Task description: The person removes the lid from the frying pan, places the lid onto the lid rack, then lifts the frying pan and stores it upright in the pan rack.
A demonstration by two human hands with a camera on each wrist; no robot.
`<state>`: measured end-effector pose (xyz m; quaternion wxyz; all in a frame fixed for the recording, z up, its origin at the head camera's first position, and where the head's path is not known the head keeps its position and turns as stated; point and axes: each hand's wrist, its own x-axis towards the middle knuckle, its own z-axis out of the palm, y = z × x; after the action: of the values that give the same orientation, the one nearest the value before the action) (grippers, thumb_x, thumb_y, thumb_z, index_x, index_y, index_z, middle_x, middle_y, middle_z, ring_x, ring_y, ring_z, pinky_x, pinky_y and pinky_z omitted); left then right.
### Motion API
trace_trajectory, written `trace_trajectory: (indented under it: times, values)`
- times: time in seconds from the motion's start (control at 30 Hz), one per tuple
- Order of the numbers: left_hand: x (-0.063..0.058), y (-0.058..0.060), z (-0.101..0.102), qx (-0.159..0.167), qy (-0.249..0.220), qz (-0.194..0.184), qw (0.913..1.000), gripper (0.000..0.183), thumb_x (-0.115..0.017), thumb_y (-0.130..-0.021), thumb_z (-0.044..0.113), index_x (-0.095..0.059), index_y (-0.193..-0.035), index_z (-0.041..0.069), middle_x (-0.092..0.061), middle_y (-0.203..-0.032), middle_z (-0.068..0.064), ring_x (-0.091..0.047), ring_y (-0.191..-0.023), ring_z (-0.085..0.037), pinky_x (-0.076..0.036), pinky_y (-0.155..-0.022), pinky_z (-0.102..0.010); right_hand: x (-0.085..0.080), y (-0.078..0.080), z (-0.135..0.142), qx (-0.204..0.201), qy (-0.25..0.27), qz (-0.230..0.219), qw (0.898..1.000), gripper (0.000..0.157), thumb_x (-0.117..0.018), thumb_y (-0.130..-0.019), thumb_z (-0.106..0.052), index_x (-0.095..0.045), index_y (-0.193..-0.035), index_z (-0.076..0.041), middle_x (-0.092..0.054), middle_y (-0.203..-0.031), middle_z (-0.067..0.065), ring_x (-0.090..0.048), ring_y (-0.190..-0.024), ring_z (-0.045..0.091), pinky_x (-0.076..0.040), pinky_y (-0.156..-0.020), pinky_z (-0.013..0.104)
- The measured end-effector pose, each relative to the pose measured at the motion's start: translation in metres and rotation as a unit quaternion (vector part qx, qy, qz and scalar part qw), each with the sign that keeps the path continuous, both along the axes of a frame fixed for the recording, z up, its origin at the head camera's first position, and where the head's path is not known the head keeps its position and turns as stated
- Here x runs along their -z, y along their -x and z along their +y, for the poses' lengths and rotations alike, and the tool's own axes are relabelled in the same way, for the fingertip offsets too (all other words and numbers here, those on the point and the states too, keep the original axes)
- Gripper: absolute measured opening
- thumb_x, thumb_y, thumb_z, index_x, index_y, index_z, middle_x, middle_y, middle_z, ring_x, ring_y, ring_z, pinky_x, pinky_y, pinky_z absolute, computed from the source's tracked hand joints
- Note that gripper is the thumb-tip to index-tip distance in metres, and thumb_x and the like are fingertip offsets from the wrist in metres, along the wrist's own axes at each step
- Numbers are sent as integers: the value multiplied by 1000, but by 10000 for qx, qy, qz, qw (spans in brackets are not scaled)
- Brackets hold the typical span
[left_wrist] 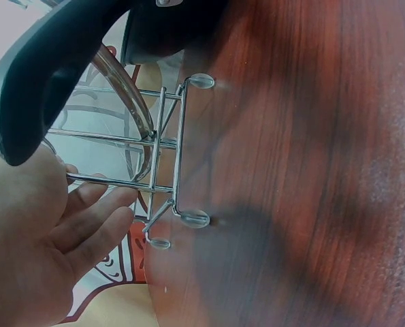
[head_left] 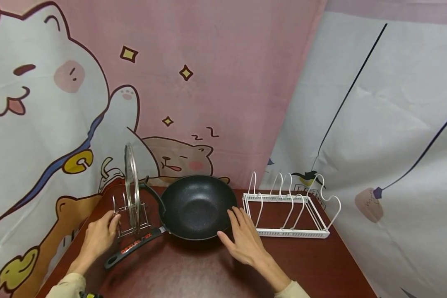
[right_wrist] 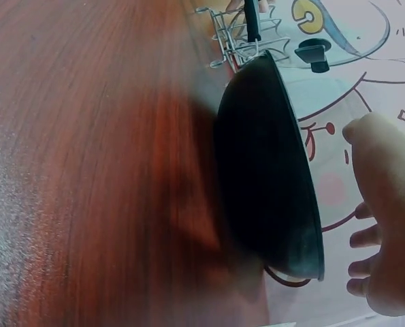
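Observation:
My left hand [head_left: 98, 235] pinches the left side of a small chrome wire rack [head_left: 145, 223]; the left wrist view has its fingers [left_wrist: 96, 235] at the wires. Standing on edge in that rack is a glass lid [head_left: 131, 186] with a metal rim and a black handle [head_left: 154, 194] facing right. A black wok [head_left: 199, 209] sits to the right, its long handle [head_left: 132, 248] pointing front left, past the rack. My right hand [head_left: 243, 238] hovers at the wok's right rim with fingers spread; the right wrist view shows it apart from the wok [right_wrist: 267, 170].
A white rack [head_left: 292, 234] with several upright loops stands on the brown table [head_left: 179, 273] to the right of the wok. Behind the table hangs a pink and white cartoon curtain [head_left: 223, 82], which also runs down both sides.

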<state>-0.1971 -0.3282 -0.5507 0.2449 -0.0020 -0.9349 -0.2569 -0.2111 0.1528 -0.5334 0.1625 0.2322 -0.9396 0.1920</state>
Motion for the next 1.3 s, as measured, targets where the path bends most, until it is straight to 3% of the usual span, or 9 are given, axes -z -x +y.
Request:
trace_trajectory:
  times: [0.27, 0.77, 0.93, 1.03, 1.3]
  values:
    - [-1, -1, 0, 3, -19, -25, 10000, 21, -62, -117, 18, -64, -97, 11, -59, -70, -1, -56, -64, -25, -44, -61, -44, 10, 2, 1, 186, 104, -116, 9997, 80, -68, -108, -54, -50, -166, -2, -49, -172, 28, -44, -163, 53, -37, -134, 65]
    - [-1, -2, -1, -85, -186, -210, 9996, 18, -64, -117, 21, -68, -104, 9, -67, -76, -4, -63, -71, -28, -47, -64, -48, 24, 5, 2, 359, -8, 65, 9993, 74, -70, -108, -51, -60, -154, 7, -54, -166, 31, -52, -157, 51, -43, -130, 62]
    - [-3, -8, -2, -112, -255, -434, 9987, 28, -60, -118, 28, -70, -123, 3, -79, -99, -23, -76, -87, -46, -55, -72, -62, 26, 7, 1, 357, 10, 138, 9993, 72, -72, -108, -49, -62, -151, 7, -55, -165, 31, -55, -155, 51, -45, -128, 62]
    - [-5, -13, -2, -230, -288, -628, 9973, 37, -58, -119, 36, -69, -131, 3, -80, -115, -30, -76, -102, -56, -55, -79, -70, 28, 7, 0, 368, 17, 253, 9990, 71, -73, -107, -48, -63, -150, 7, -56, -163, 31, -56, -153, 50, -47, -127, 62]
    - [-15, -30, -2, -519, -259, -848, 9947, 45, -58, -118, 46, -70, -132, 5, -79, -119, -28, -77, -99, -49, -55, -80, -69, 30, 8, -1, 436, -27, 489, 9978, 69, -75, -106, -48, -65, -147, 7, -59, -160, 31, -59, -151, 47, -50, -124, 60]
